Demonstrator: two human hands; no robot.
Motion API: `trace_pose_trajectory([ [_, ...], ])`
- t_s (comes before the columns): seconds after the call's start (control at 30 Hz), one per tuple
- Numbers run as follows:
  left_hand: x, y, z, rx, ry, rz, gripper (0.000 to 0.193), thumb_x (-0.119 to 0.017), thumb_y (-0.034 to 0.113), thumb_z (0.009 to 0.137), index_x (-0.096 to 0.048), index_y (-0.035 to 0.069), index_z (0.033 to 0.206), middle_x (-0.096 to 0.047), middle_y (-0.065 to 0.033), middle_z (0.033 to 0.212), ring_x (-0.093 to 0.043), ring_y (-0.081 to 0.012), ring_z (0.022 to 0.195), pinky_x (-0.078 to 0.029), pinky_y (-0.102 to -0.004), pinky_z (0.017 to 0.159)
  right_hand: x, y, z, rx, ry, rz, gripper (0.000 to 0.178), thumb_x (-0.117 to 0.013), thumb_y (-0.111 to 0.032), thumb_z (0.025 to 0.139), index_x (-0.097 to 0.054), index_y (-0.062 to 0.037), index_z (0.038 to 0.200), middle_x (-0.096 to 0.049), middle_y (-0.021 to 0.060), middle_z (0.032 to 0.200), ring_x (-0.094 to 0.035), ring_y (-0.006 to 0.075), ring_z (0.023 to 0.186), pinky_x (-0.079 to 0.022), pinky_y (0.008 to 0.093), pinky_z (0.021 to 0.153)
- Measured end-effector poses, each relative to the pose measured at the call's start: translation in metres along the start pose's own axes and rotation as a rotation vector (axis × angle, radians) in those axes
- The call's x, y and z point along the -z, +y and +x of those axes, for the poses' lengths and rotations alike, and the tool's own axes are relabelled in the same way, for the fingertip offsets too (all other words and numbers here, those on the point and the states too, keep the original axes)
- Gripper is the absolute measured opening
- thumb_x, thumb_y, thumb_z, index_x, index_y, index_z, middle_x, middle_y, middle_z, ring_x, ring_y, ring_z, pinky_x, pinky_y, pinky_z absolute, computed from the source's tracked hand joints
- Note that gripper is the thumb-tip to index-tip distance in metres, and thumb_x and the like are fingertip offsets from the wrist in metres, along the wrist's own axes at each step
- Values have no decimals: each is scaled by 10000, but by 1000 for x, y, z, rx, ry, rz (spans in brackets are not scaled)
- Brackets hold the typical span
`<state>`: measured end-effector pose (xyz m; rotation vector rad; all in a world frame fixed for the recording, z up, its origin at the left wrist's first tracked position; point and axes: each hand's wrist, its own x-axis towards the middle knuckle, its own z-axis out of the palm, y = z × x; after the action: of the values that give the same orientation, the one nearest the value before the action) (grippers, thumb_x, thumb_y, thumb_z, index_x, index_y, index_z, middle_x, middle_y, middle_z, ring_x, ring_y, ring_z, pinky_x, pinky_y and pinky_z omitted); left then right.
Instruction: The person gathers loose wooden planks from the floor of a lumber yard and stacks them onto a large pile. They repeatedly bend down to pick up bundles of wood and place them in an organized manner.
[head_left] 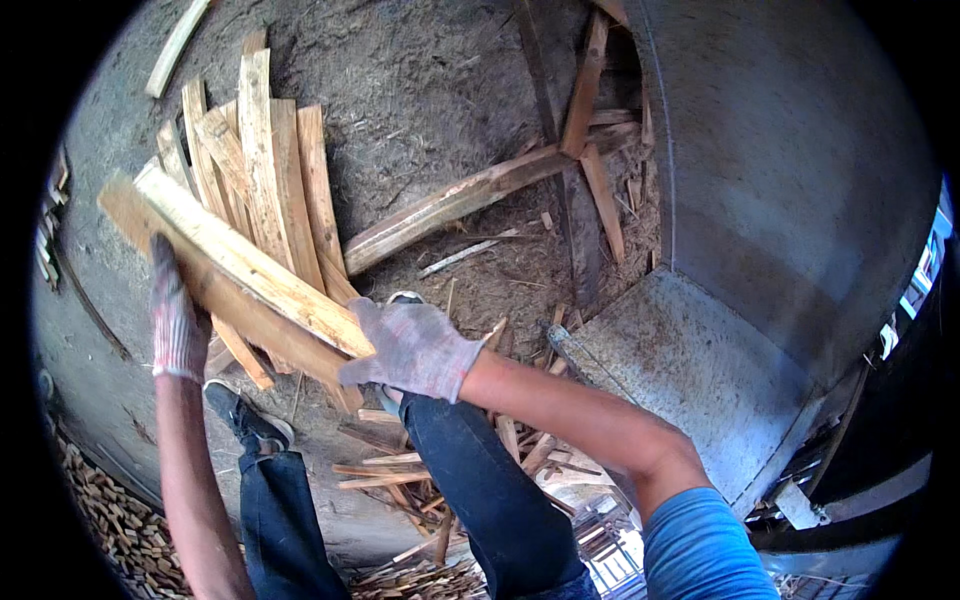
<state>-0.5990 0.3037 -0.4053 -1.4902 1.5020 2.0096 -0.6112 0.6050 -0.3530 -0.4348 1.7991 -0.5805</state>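
Note:
Two lengths of wood lie together across the left half of the view: a brown rough-faced board (225, 292), its far end blurred, and a pale plank (250, 265) alongside it. My left hand (178, 318), in a whitish knit glove, grips the brown board's near edge toward its left end. At the right end, my right hand (415, 345), gloved alike, is closed around the board, with its thumb against the pale plank. Beyond them, several long boards (275, 170) lie fanned out in a loose pile, partly covered by the held wood.
A grey metal machine housing (790, 130) with a flat ledge (690, 360) stands on the right. A timber beam (450, 205) lies across the dirt floor. Wood scraps (400, 465) are scattered around my feet. Many small wood pieces (110, 510) are heaped at lower left.

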Motion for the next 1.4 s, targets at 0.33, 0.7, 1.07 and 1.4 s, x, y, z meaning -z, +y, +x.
trace_pose_trajectory([
  [0.33,34,-89,2,-161,154,687,758,-726,377,942,-433,-54,1492,-604,-239,1351,-602,-296,1217,-459,-388,1065,125,362,-62,-817,928,-454,857,-737,-513,840,-441,-22,1477,-594,242,1369,-598,431,1225,-512,464,985],
  [0.7,90,-112,-27,-133,125,656,573,-641,251,993,-485,-38,1463,-651,-161,1257,-621,-229,1106,-481,-338,995,165,204,-25,-478,857,-314,650,-673,-515,902,-575,-18,1309,-671,254,1165,-644,464,1067,-507,510,920],
  [1.07,51,-102,-49,-28,139,702,597,-644,290,983,-489,-42,1455,-598,-238,1384,-580,-293,1283,-431,-377,1095,190,275,26,-838,1026,-258,775,-745,-461,796,-544,17,1372,-611,278,1334,-616,380,1233,-486,469,1013],
  [1.4,55,-93,-73,19,93,693,607,-659,356,977,-529,-36,1422,-607,-244,1364,-588,-318,1271,-435,-374,1087,-38,78,-74,-429,928,-45,571,-730,-179,825,-493,19,1305,-631,229,1100,-644,316,1049,-514,445,917],
])
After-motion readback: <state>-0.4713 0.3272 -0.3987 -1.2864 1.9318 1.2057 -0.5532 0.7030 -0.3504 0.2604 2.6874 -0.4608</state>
